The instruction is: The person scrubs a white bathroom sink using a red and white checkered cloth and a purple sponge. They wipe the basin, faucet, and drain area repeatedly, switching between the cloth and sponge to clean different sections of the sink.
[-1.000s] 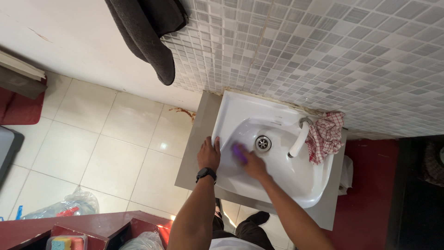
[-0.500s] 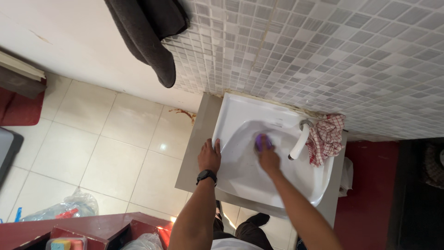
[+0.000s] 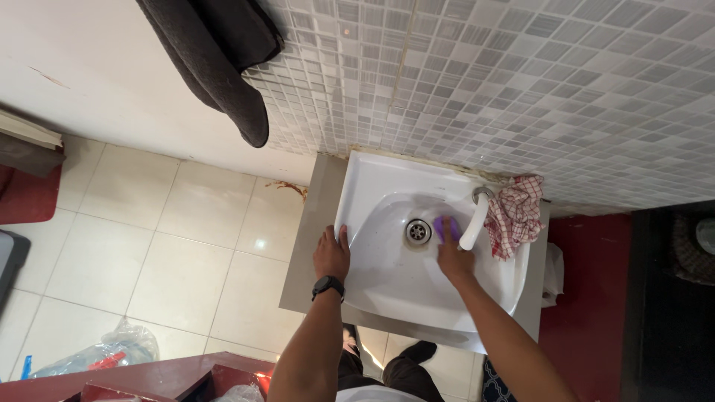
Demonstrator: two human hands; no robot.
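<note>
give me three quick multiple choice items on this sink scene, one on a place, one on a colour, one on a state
1. Where is the checked cloth?
A. on the floor
B. on the sink's right edge by the tap
C. over the drain

2. What colour is the pad in the right hand?
A. purple
B. yellow
C. green

3. What is the left hand doing?
A. turning the tap
B. holding the dark towel
C. resting on the sink's left rim

Answers: B, the cloth lies beside the tap; A, the pad shows purple at the fingers; C, the palm lies flat on the rim.
</note>
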